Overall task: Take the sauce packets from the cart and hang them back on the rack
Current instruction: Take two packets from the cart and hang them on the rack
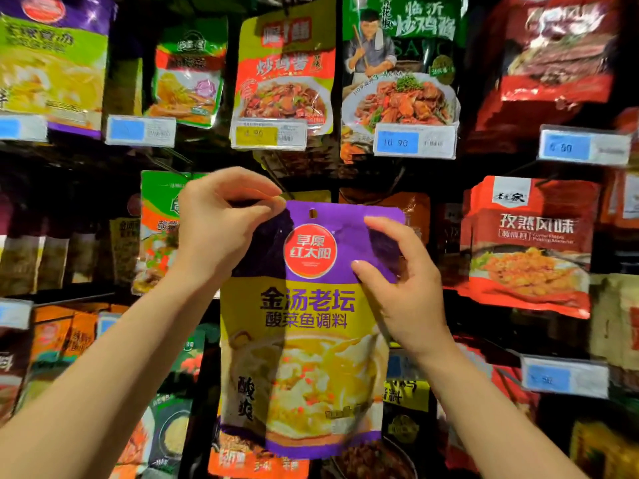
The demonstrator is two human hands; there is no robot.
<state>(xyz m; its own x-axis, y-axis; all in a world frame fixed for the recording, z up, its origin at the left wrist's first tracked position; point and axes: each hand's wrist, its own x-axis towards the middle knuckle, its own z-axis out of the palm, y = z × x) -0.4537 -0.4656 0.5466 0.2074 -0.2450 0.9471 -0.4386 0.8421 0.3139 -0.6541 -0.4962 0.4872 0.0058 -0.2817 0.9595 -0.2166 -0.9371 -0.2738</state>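
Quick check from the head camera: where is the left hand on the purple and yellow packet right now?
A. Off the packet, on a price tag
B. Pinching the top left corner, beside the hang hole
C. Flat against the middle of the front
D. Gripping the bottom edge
B: the left hand pinches the top left corner of the packet beside the hang hole, while the right hand holds its right edge.

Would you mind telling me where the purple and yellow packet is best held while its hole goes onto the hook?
Probably by the flat purple top strip of the purple and yellow packet, coming from both sides of the hang hole. The left hand pinches the top left corner; the right hand holds the right edge lower down. That leaves the hole uncovered.
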